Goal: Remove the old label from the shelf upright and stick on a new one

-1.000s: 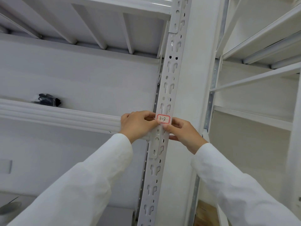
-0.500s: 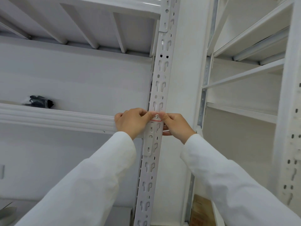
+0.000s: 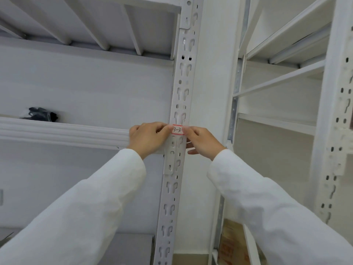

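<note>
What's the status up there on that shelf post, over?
Left hand and right hand both at the label, one per edge. Label reads 3-3, on the upright. Nothing blocking.

I see a dark bundle (image 3: 41,113), black and crumpled, lying on the left shelf (image 3: 63,131) near its back edge; what it is I cannot tell. Above it, the underside of an upper shelf (image 3: 91,22) shows white ribs. A white wall column (image 3: 214,73) rises in the middle. To the right stands a second shelving unit (image 3: 286,60) with bare white boards. Low down, near its foot, sits something brown like cardboard (image 3: 232,243).
</note>
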Demonstrator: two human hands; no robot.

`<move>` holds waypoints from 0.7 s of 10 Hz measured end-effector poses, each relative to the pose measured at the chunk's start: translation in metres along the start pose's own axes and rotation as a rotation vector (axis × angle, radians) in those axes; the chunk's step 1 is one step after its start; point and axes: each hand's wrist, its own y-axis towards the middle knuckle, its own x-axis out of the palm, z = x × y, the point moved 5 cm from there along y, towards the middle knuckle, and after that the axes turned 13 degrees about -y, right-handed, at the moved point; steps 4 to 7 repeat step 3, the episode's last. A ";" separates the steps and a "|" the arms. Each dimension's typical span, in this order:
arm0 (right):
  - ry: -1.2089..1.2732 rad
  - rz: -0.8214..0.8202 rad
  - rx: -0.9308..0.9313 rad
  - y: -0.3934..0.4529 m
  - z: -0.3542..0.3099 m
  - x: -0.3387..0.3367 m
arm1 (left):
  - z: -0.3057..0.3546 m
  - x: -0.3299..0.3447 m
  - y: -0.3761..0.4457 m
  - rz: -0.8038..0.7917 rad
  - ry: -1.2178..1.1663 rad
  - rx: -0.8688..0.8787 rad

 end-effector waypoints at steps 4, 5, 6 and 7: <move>0.143 0.211 0.001 -0.035 -0.017 -0.068 | 0.009 -0.042 -0.029 0.046 -0.601 0.116; 0.143 0.211 0.001 -0.035 -0.017 -0.068 | 0.009 -0.042 -0.029 0.046 -0.601 0.116; 0.143 0.211 0.001 -0.035 -0.017 -0.068 | 0.009 -0.042 -0.029 0.046 -0.601 0.116; 0.143 0.211 0.001 -0.035 -0.017 -0.068 | 0.009 -0.042 -0.029 0.046 -0.601 0.116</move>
